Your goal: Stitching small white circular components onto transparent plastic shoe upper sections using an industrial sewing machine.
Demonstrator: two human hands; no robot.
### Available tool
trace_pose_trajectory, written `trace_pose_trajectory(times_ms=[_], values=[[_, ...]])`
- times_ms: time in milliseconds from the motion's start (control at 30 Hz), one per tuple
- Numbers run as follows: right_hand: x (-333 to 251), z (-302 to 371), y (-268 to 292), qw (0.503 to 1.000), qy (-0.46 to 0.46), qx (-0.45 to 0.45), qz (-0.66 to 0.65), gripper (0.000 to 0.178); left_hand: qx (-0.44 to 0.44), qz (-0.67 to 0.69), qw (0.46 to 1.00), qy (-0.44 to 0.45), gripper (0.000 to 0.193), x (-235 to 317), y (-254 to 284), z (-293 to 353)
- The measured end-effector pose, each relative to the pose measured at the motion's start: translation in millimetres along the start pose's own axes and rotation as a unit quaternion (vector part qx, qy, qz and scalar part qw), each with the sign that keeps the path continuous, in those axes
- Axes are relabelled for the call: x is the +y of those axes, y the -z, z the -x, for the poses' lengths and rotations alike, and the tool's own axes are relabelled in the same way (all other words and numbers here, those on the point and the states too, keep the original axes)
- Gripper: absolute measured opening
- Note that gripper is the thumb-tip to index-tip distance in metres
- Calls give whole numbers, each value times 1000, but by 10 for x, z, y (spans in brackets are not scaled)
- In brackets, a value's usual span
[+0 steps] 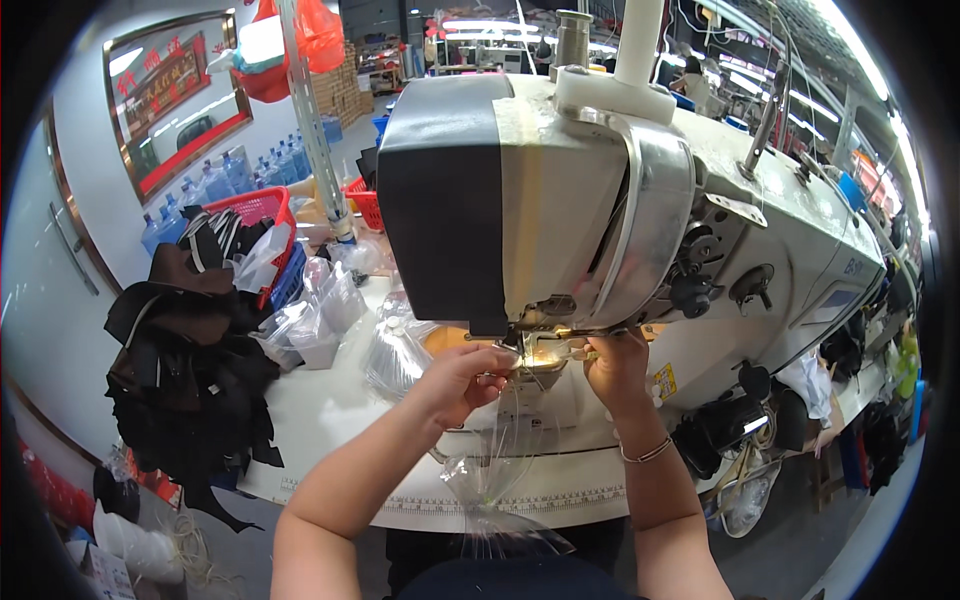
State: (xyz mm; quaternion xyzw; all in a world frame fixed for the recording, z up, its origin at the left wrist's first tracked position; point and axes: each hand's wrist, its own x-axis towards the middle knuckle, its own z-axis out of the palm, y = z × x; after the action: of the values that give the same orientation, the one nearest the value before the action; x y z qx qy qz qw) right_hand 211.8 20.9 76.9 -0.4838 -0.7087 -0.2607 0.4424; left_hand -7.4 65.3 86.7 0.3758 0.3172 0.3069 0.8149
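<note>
A white and dark grey sewing machine [600, 200], a clear plastic sheet [495, 470], a red basket [262, 208], dark brown fabric pieces [185, 370].

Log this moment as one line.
left hand: at needle | right hand: beside it | clear plastic piece: under both hands | sewing machine

White wall [90, 150] at left carries a red-framed board [170, 95]. Ceiling strip lights [480, 25] illuminate the room. Water bottles [215, 180] line the wall base. Grey floor [800, 545] lies below the white desk [330, 400].

Both hands [545, 370] pinch clear plastic film [495, 470] — under the sewing machine [600, 200].
</note>
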Motion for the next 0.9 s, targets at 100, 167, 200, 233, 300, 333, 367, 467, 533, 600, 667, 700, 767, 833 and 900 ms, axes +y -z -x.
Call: trace_pose_trajectory(times_ms=[100, 167, 200, 233, 300, 333, 367, 467, 533, 600, 667, 700, 767, 833, 900], values=[[43, 44, 22, 999, -21, -28, 20, 21, 29, -86, 996, -13, 15, 158, -34, -40], [-11, 24, 92, 999, -12, 8, 45, 21, 35, -122, 991, -44, 18, 212, -42, -47], [-24, 68, 112, 998, -31, -10, 53, 23, 34, -122, 991, -44, 18, 228, -60, -34], [-1, 83, 96, 998, -31, -10, 54, 23, 34, -126, 991, -42, 19, 248, -78, -25], [45, 112, 37, 1000, -23, -3, 13, 25, 34, -130, 990, -41, 21, 259, -90, -26], [41, 96, 31, 1000, -23, -3, 11, 25, 36, -135, 989, -38, 21, 260, -88, -25], [26, 61, 29, 1000, -15, 10, 17, 23, 39, -140, 989, -36, 22, 261, -84, -25], [38, 66, 13, 1000, -12, 16, 21, 20, 47, -134, 989, -37, 22, 252, -91, -27], [58, 71, 28, 1000, -17, 10, 19, 19, 46, -126, 990, -37, 22, 238, -83, -37], [77, 42, 78, 1000, 12, 1, 29, 17, 44, -118, 991, -36, 22, 225, -82, -37], [125, 53, 25, 1000, 11, 3, 22, 17, 56, -112, 992, -31, 22, 220, -101, -9], [157, 66, -8, 1000, 12, 5, 16, 17, 54, -114, 992, -28, 22, 225, -123, 15], [206, 100, -44, 1000, 4, 4, 9, 17, 70, -139, 988, -20, 17, 226, -168, 64], [234, 109, -80, 1000, -2, 4, 1, 17, 70, -126, 989, -35, 17, 164, -132, 34], [273, 127, -128, 1000, -1, -8, 8, 22, 72, -110, 990, -49, 18, 104, -111, 12]])
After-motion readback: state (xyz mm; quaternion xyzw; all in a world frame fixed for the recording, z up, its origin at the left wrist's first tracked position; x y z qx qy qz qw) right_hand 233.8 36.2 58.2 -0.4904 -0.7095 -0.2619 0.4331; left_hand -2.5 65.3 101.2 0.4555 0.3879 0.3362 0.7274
